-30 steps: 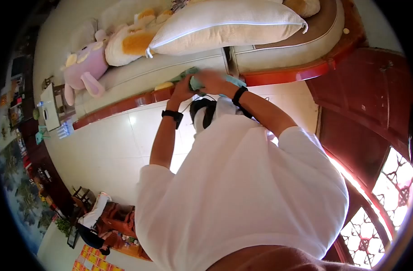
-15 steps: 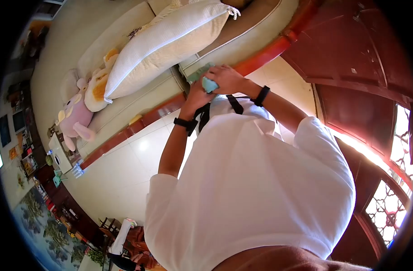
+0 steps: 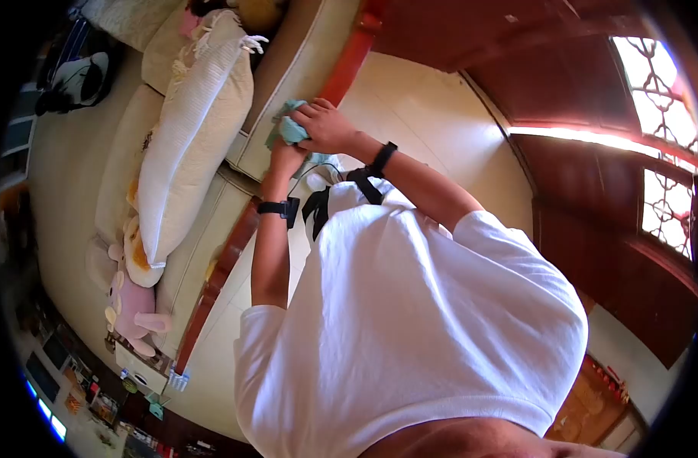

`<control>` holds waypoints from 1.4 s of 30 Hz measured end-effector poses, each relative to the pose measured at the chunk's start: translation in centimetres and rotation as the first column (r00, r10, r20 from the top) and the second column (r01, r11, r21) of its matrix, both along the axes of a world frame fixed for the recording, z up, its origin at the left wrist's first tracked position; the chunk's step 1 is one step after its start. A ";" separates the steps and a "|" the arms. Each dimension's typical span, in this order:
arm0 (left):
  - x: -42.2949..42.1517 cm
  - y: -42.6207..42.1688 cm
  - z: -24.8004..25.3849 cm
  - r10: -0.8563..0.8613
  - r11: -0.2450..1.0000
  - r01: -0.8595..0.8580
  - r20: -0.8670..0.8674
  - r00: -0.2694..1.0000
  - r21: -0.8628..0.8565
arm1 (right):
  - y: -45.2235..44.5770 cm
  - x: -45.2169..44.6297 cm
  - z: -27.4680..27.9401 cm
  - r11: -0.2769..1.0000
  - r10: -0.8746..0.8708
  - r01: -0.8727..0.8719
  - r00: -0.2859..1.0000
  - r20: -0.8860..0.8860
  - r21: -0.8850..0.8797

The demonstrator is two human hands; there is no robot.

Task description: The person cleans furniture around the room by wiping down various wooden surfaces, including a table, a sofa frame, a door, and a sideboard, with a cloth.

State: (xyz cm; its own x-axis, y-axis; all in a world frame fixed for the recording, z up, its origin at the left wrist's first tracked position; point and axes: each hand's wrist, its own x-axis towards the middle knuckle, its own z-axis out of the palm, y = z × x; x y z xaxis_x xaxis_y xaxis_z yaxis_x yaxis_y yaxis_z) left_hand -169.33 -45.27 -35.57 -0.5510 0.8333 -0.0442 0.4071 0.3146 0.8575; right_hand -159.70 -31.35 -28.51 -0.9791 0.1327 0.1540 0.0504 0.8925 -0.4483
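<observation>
A crumpled teal cloth [image 3: 294, 131] is bunched between my hands, above the corner of the light sofa seat [image 3: 266, 156]. My right hand [image 3: 327, 127] lies over the cloth's right side with its fingers curled onto it. From below, my left hand [image 3: 288, 159] grips the same cloth, and its fingertips are partly hidden by the folds. A loose part of the cloth hangs down beside my left hand. Both hands are close to the sofa's red wooden edge [image 3: 340, 76].
A long cream cushion [image 3: 192, 137] with tassels lies on the sofa. Nearer the sofa's end is a pink plush toy [image 3: 131, 301]. Pale floor tiles [image 3: 418, 107] run toward dark red panels [image 3: 509, 65] and lattice windows [image 3: 666, 214] on the right.
My view has turned, so the sofa, cushion and hands appear farther left. The cloth is more bunched up between my hands, and more of the windows shows.
</observation>
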 end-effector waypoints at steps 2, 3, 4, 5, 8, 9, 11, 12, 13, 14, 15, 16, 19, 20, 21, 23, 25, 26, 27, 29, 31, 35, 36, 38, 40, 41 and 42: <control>0.2 -1.3 -0.3 -0.049 0.998 0.050 0.035 0.998 -0.040 | -0.7 -0.5 -0.2 0.995 0.049 -0.045 0.998 0.044 -0.085; 0.3 -2.0 -0.3 -0.021 0.997 0.022 0.014 1.000 -0.079 | -1.0 -0.7 -0.3 0.995 0.047 -0.043 0.998 0.042 -0.091; 0.3 -2.9 -0.2 0.005 0.993 -0.006 -0.013 1.000 -0.119 | -1.5 -0.9 -0.5 0.989 0.093 -0.086 0.994 0.055 -0.121; 0.2 -3.7 -0.1 0.026 0.987 -0.033 -0.043 0.999 -0.157 | -1.9 -1.1 -0.9 0.981 0.136 -0.125 0.989 0.065 -0.151; 0.0 -5.7 0.0 0.011 0.975 -0.023 -0.056 0.998 -0.220 | -2.3 -1.7 -2.1 0.971 0.213 -0.211 0.977 0.006 -0.110; 0.3 -6.4 0.3 0.054 0.958 -0.053 -0.006 0.999 -0.281 | -2.5 -1.9 -1.8 0.956 0.273 -0.265 0.960 0.054 -0.127; 1.4 -7.2 1.6 0.064 0.929 -0.060 -0.001 0.998 -0.364 | -0.7 -3.0 -1.4 0.904 0.410 -0.396 0.909 0.069 -0.159; 1.3 -6.0 2.4 0.096 0.913 -0.095 -0.018 0.995 -0.396 | 0.0 -3.3 -1.2 0.887 0.443 -0.425 0.893 0.077 -0.181; 1.0 -3.9 3.0 0.132 0.901 -0.138 -0.044 0.990 -0.412 | 1.6 -3.6 -1.0 0.869 0.478 -0.457 0.875 0.082 -0.187; 0.9 -2.9 3.4 0.142 0.894 -0.137 -0.020 0.990 -0.426 | 3.0 -3.8 -0.7 0.871 0.475 -0.456 0.876 0.079 -0.182; 0.8 -1.2 3.5 0.140 0.893 -0.136 -0.023 0.990 -0.430 | 4.3 -3.7 -0.5 0.883 0.445 -0.413 0.889 0.114 -0.225; 0.8 0.6 3.6 0.149 0.900 -0.133 0.006 0.989 -0.415 | 5.7 -3.5 -0.3 0.889 0.417 -0.369 0.897 0.150 -0.270; 1.0 6.8 2.9 0.159 0.861 -0.086 0.105 0.982 -0.501 | 11.6 -1.8 -0.8 0.916 0.341 -0.333 0.940 -0.003 -0.225; 1.2 8.9 1.2 0.117 0.913 -0.099 0.021 0.993 -0.396 | 13.4 -1.2 -1.4 0.929 0.313 -0.331 0.941 -0.128 -0.164; 1.3 12.0 1.9 0.089 0.956 -0.106 -0.076 0.993 -0.274 | 16.0 -0.7 -0.9 0.930 0.319 -0.338 0.937 -0.141 -0.144; 1.8 17.8 2.9 0.008 0.996 -0.028 -0.239 0.971 -0.083 | 20.2 0.8 -0.3 0.953 0.291 -0.297 0.951 -0.104 -0.051; 2.1 22.7 3.3 0.053 0.993 -0.080 -0.290 0.956 -0.084 | 24.4 1.0 -0.6 0.956 0.291 -0.292 0.954 -0.076 0.002; 2.4 24.3 3.8 0.103 0.992 -0.117 -0.236 0.966 -0.043 | 26.1 1.1 -1.1 0.970 0.245 -0.243 0.966 -0.087 0.025; 1.5 26.0 2.1 0.030 0.995 -0.069 -0.431 0.902 -0.075 | 27.6 0.7 -1.5 0.979 0.203 -0.199 0.974 -0.102 0.048; 2.0 28.4 4.0 0.228 0.941 -0.269 -0.205 0.952 -0.207 | 29.6 0.0 -1.3 0.953 0.303 -0.301 0.949 -0.090 0.031; 1.9 28.1 4.3 0.277 0.935 -0.311 -0.200 0.940 -0.169 | 30.1 -0.9 -1.1 0.922 0.386 -0.386 0.920 -0.065 0.009; 2.4 27.0 5.5 0.338 0.930 -0.357 -0.175 0.925 -0.093 | 29.0 -1.9 -0.9 0.914 0.406 -0.406 0.913 -0.048 -0.007; 2.3 26.6 4.9 0.357 0.917 -0.380 -0.176 0.917 -0.122 | 28.9 -2.4 -0.8 0.907 0.421 -0.420 0.906 -0.046 0.017; 2.6 25.1 4.1 0.385 0.903 -0.415 -0.218 0.897 -0.113 | 28.7 -3.5 0.0 0.870 0.493 -0.491 0.870 -0.033 0.049; 3.8 23.7 4.2 0.425 0.877 -0.465 -0.259 0.868 -0.118 | 28.0 -4.6 1.8 0.872 0.488 -0.487 0.859 0.152 -0.049; 4.3 22.7 4.9 0.428 0.855 -0.488 -0.294 0.855 -0.176 | 27.3 -5.4 2.7 0.840 0.541 -0.539 0.826 0.157 -0.060; 4.7 21.3 5.2 0.420 0.830 -0.504 -0.327 0.846 -0.240 | 26.6 -6.5 3.2 0.813 0.578 -0.577 0.785 0.223 -0.076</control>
State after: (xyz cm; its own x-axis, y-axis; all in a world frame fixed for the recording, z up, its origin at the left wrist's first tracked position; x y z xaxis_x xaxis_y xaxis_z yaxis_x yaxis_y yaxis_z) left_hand -164.65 -23.93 -30.33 -0.8942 0.4436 -0.0599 0.3323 0.7475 0.5752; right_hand -166.22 -4.78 -25.32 -0.8799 -0.4685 -0.0790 -0.3741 0.7857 -0.4926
